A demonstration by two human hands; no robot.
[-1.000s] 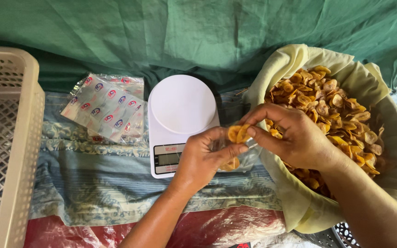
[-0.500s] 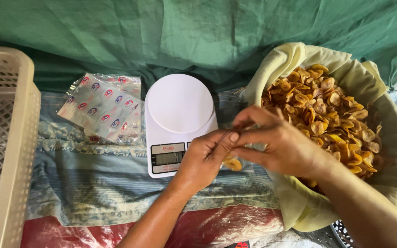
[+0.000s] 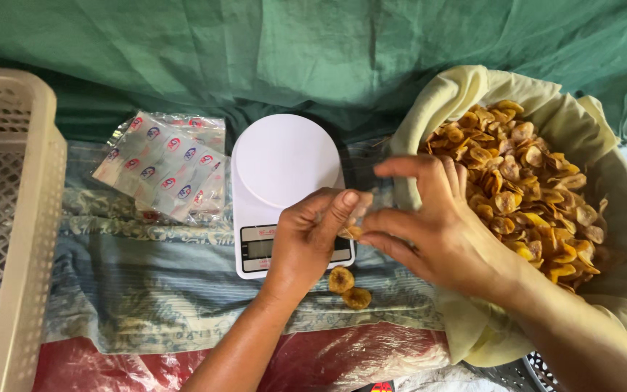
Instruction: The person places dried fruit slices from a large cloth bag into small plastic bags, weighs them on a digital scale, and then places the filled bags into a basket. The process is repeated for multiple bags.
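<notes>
Basin: cloth-lined basin [image 3: 622, 210] of fried chips [image 3: 527, 185], right of frame.
Basket: cream plastic basket [image 3: 34, 218], left edge.
Scale: white kitchen scale [image 3: 284, 163], centre.
Right hand: right hand [image 3: 448, 232] pinching chip with left.
Left hand: left hand [image 3: 310, 236], grip clamped on small chip [image 3: 355, 232].
Loose chips: two loose chips [image 3: 350, 288], lower centre, on the patterned cloth.

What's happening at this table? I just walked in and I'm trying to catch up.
A person works bare-handed beside a cloth-lined basket heaped with fried chips. The left hand and right hand meet in front of a white scale, pinching a chip between their fingers. Two chips lie on the cloth below. The scale's plate is bare. Clear bags lie left of it, beside a plastic crate.
</notes>
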